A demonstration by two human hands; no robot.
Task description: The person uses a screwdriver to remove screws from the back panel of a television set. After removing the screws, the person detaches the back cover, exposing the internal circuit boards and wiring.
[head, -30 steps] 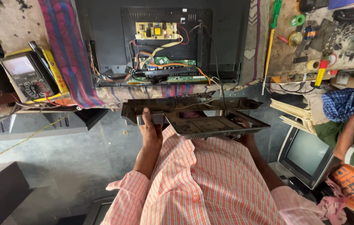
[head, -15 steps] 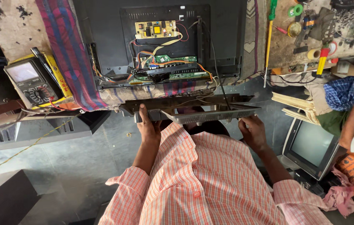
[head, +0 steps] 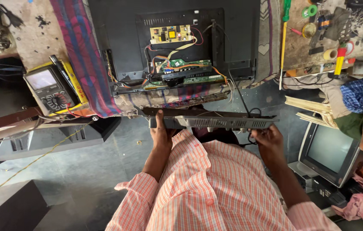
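An electronics repair workshop: opened television (head: 177, 42), multimeter (head: 51, 87), screwdrivers (head: 285, 25) on a cluttered bench (head: 23, 38).

That back cover panel (head: 209, 121) looks like matt grey plastic with vent slots, kinda dusty. The TV chassis (head: 117, 38) behind it is dull black, metal or plastic, can't tell. Striped cloth (head: 81, 55) is soft woven cotton. Bench top (head: 23, 34) is rough and grimy. The multimeter (head: 51, 87) has a rubbery yellow jacket.
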